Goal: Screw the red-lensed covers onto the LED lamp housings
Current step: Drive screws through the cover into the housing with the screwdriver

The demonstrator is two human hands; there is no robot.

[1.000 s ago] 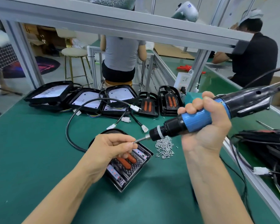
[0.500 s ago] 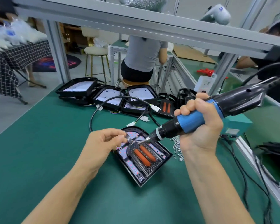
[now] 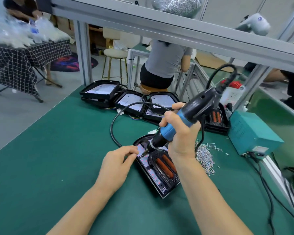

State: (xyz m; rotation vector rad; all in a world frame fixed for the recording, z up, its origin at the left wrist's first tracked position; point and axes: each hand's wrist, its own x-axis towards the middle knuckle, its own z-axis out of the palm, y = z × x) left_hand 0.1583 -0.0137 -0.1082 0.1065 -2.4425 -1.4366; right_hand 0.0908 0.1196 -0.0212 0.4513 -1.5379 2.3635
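A black LED lamp housing (image 3: 155, 181) lies on the green table in front of me, with a cover carrying two red lenses (image 3: 165, 165) set on it. My right hand (image 3: 180, 133) grips a blue and black electric screwdriver (image 3: 182, 119), tilted steeply, its bit down on the cover's far left corner. My left hand (image 3: 117, 164) rests at the housing's left edge, its fingertips pinched close beside the bit; I cannot see whether they hold a screw. A pile of small silver screws (image 3: 204, 157) lies just right of the housing.
Several open lamp housings (image 3: 129, 103) and a stack of finished red-lensed lamps (image 3: 216, 122) stand at the back. A teal power box (image 3: 251, 134) sits at the right, with cables running along the aluminium rail. A black cable (image 3: 115, 126) loops behind the housing. People sit beyond the frame.
The screwdriver has swung from nearly level to steeply tilted, and its bit has come down onto the cover's corner. My left hand has dropped to the housing's left edge. The camera has moved closer.
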